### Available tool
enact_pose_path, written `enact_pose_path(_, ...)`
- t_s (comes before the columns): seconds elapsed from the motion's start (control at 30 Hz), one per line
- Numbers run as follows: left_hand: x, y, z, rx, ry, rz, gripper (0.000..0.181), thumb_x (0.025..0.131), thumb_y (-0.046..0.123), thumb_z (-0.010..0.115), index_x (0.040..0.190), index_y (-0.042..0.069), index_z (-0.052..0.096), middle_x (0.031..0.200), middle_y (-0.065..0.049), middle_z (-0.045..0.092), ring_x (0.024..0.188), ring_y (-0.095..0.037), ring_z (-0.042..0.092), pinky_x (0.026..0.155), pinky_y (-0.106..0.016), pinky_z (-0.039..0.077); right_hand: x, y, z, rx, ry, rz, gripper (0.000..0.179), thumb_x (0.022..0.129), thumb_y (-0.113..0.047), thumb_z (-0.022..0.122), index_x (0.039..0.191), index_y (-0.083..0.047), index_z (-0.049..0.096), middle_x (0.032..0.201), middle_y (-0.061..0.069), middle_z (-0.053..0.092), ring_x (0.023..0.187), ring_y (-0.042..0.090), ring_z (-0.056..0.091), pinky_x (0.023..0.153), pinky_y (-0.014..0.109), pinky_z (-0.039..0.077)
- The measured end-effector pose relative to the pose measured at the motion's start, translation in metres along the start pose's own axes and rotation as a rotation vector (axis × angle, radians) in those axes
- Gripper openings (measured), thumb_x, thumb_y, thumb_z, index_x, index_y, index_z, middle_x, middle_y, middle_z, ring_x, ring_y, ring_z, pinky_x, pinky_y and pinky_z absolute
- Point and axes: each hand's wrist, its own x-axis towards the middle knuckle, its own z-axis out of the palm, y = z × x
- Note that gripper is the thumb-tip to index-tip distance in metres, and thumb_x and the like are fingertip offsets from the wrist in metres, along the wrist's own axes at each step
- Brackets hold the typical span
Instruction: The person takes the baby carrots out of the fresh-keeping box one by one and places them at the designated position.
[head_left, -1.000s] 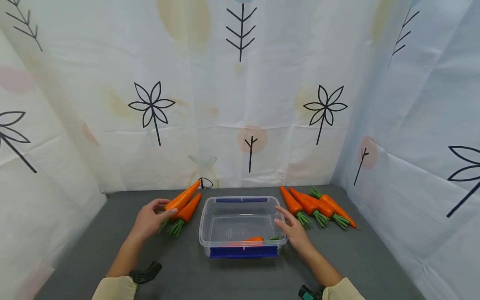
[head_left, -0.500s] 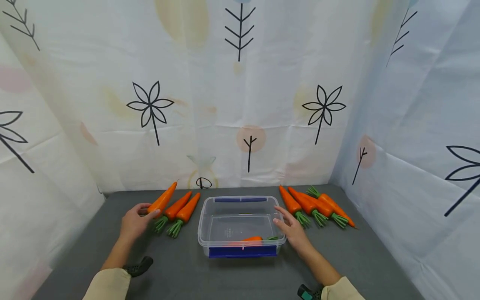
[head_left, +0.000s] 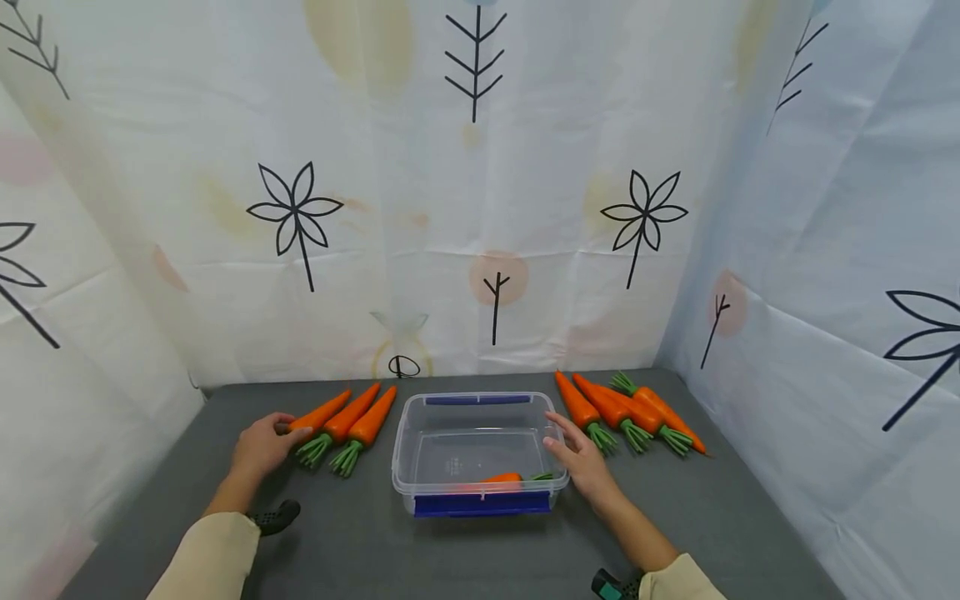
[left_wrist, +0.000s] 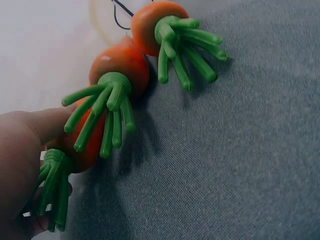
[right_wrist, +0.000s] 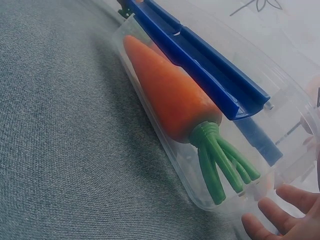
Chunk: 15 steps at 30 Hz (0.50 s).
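Note:
My left hand (head_left: 258,446) holds a carrot (head_left: 321,410) by its thick end, thumb on one side and fingers on the other. This carrot lies on the table at the left, its green stalks (left_wrist: 52,185) showing below the thumb in the left wrist view. Two more carrots, a middle one (head_left: 352,417) and a right one (head_left: 375,418), lie beside it, tips pointing away. At centre stands a clear plastic box (head_left: 402,467), lidless, with blue clips. Inside, along its near wall, lies a carrot (right_wrist: 167,92). My right hand (head_left: 588,467) rests at the box's right side, fingers loosely extended.
Several carrots (head_left: 585,406) lie in a group at the right, behind my right hand. The grey table (head_left: 420,558) runs back to a patterned white curtain (head_left: 405,167), which also encloses both sides.
My left hand has moved left, then lowered its carrot onto the table beside the other two. The right hand has stayed by the box. The head view has shifted slightly.

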Motion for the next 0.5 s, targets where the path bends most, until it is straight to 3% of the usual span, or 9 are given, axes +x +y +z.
enact_pose_path(0.17, 0.0029, -0.0023, -0.0005, 0.003, -0.034, -0.014, 0.069, 0.089, 0.055, 0.063, 0.123, -0.005, 0.056, 0.115, -0.03, 0.06, 0.088, -0.036, 0.059, 0.072, -0.05, 0.048, 0.0005, -0.0013, 0.0, 0.014, -0.005, -0.01, 0.049, 0.097, -0.021, 0.061, 0.143, -0.011, 0.049, 0.148, 0.017, 0.041, 0.135, 0.045, 0.034, 0.103, 0.06, 0.033)
enact_pose_path(0.5, 0.0027, 0.0016, -0.0064, -0.019, -0.084, -0.003, 0.067, 0.092, 0.049, 0.061, 0.128, -0.007, 0.051, 0.121, -0.033, 0.055, 0.099, -0.043, 0.056, 0.081, -0.055, 0.046, -0.0014, -0.0015, -0.0003, 0.003, -0.009, -0.011, 0.05, 0.096, -0.024, 0.062, 0.143, -0.01, 0.049, 0.147, 0.017, 0.043, 0.133, 0.044, 0.037, 0.102, 0.059, 0.035)
